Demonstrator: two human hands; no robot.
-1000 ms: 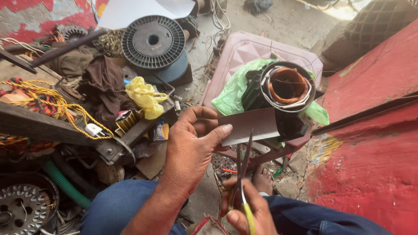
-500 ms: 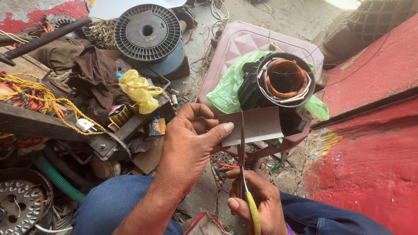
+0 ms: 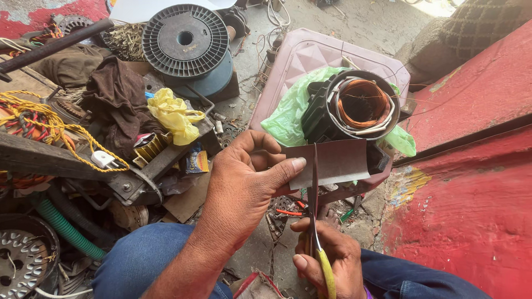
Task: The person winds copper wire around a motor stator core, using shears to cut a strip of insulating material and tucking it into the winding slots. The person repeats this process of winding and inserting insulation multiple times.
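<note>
Holding a brown sheet of insulating paper (image 3: 332, 163) in my left hand (image 3: 244, 182), thumb on top and fingers (image 3: 260, 145) curled under, pinching its left edge so it stays flat and taut for the cut. The sheet hangs in mid-air just in front of the motor stator (image 3: 354, 111), which sits on a green plastic bag (image 3: 288, 111) on the pink stool (image 3: 310, 55). Sheet's long axis runs left-right, slightly tilted.

My right hand (image 3: 327, 266), near edge of view, is closed around the yellow-handled scissors (image 3: 316, 210). Blades point straight away from me, long axis near-to-far, crossing the sheet's near edge at right angles, probably to take a strip off square. Blades look almost closed over the paper; can't tell how deep the cut is.

Left side is clutter: black wire spool (image 3: 185, 39), yellow bag (image 3: 174, 116), yellow cord (image 3: 50, 119).
</note>
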